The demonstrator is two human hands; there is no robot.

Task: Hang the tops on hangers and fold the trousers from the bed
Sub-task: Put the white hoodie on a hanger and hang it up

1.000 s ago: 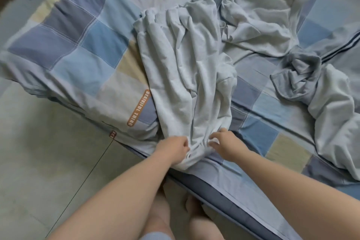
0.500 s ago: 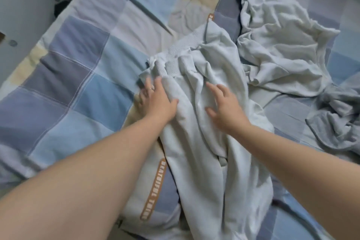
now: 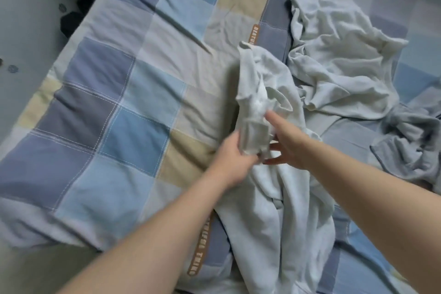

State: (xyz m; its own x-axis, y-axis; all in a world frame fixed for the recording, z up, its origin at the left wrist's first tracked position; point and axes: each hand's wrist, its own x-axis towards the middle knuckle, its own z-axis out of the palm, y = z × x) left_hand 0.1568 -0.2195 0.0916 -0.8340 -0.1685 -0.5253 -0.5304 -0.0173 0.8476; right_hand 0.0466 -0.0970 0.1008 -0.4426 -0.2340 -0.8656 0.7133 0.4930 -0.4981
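Observation:
A pale grey garment (image 3: 281, 217) lies lengthwise on the checked bed cover (image 3: 133, 107), its near end hanging over the bed's front edge. Its far end is bunched and lifted off the cover. My left hand (image 3: 232, 153) grips that bunched end from the left. My right hand (image 3: 285, 148) is against the same bunch from the right, fingers spread and fairly straight, thumb up; whether it holds the cloth is unclear. A second pale garment (image 3: 334, 55) lies crumpled at the back right. A darker grey garment (image 3: 410, 143) is heaped at the right edge.
The bed cover runs to the left, where a grey wall or floor (image 3: 28, 19) borders it. An orange lettered label (image 3: 200, 253) is sewn on the cover near the front edge. No hangers are in view.
Both hands went from the garment's near hem up to its far end. The far end, flat before, is now gathered and raised in my left hand. The camera has tilted up the bed.

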